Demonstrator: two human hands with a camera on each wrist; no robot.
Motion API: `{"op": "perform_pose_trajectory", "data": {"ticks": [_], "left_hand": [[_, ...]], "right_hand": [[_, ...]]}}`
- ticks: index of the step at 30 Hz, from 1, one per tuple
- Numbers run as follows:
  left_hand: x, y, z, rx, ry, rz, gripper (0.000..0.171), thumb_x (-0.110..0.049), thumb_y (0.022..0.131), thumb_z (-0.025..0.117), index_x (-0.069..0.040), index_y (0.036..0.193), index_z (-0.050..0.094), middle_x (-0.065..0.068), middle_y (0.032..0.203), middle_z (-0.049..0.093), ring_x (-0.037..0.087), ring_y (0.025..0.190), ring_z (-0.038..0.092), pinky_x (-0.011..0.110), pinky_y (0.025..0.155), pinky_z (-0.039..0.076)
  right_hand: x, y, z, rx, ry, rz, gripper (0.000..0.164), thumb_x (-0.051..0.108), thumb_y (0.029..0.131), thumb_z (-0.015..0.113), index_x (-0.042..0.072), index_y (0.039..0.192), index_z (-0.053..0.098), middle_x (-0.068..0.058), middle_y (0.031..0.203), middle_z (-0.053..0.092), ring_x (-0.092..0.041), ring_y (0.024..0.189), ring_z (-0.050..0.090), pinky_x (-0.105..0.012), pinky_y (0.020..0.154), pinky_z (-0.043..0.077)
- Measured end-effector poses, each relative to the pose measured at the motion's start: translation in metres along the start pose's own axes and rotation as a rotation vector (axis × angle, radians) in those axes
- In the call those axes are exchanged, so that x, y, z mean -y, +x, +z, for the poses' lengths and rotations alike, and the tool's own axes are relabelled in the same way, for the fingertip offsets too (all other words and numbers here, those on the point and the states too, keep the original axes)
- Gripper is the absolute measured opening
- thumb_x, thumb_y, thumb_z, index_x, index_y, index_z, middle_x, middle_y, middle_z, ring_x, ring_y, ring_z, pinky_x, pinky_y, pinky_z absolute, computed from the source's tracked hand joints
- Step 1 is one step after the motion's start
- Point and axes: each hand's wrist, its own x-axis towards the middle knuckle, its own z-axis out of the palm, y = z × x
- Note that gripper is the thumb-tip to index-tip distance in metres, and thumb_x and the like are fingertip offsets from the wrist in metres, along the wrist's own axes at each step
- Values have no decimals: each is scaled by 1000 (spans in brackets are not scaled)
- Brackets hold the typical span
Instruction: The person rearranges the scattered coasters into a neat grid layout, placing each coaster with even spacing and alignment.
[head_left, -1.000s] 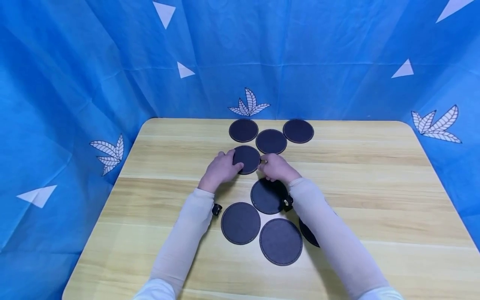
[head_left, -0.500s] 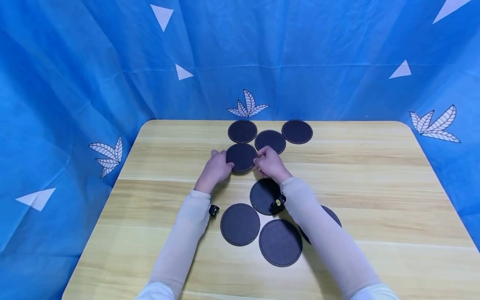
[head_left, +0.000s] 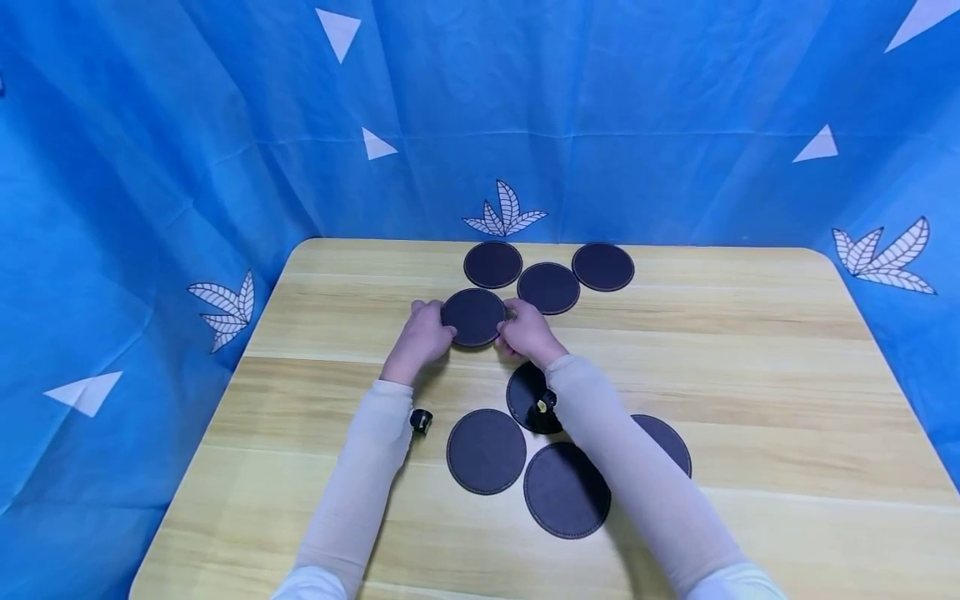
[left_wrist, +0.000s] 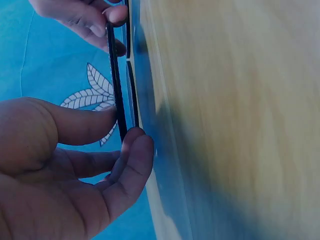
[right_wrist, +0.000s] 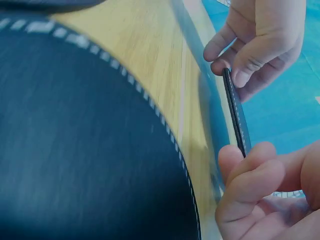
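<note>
Both hands hold one round dark coaster [head_left: 474, 317] between them near the back of the table. My left hand [head_left: 422, 335] pinches its left edge, thumb on top and fingers underneath. At the opposite edge, my right hand [head_left: 529, 332] grips with thumb and curled fingers. The left wrist view shows the coaster [left_wrist: 115, 80] edge-on, raised above the wood, with the right hand [left_wrist: 82, 22] at its far end. Light stitching runs along the rim of the coaster [right_wrist: 236, 112] in the right wrist view, where the left hand [right_wrist: 265, 45] pinches the far end.
Behind the hands lie three more coasters, a left one [head_left: 492, 264], a middle one [head_left: 548, 288] and a right one [head_left: 603, 267]. Several others, including one [head_left: 486, 451] at front left, lie nearer; the right forearm [head_left: 622, 467] partly covers some. A blue curtain [head_left: 600, 100] backs the wooden table [head_left: 750, 375].
The held coaster and both hands have shifted left. The left thumb, earlier over the coaster's top, now sits at its edge. The head view has shifted slightly; other coasters keep their places.
</note>
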Motion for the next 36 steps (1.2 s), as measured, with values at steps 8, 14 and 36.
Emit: {"op": "perform_pose_trajectory", "data": {"ticks": [8, 14, 36], "left_hand": [[17, 5, -8, 26, -21, 2, 47, -19, 101, 59, 6, 139, 48, 26, 135, 51, 39, 127, 50, 49, 109, 39], [25, 4, -9, 107, -47, -9, 51, -22, 102, 58, 1, 145, 42, 21, 121, 65, 35, 114, 60, 47, 100, 46], [25, -3, -6, 142, -268, -80, 59, -21, 103, 58, -2, 152, 32, 14, 77, 64, 20, 62, 63, 33, 58, 56]], "right_hand": [[5, 4, 14, 23, -25, 11, 35, -3, 100, 48, 3, 134, 58, -15, 66, 65, -18, 48, 54, -26, 43, 43], [6, 6, 18, 1, -87, 4, 46, -3, 101, 46, 3, 146, 50, -15, 65, 65, -17, 46, 55, -25, 42, 45], [4, 7, 26, -11, -192, -73, 31, -8, 93, 46, -1, 120, 58, -8, 54, 59, -16, 41, 57, -28, 41, 50]]}}
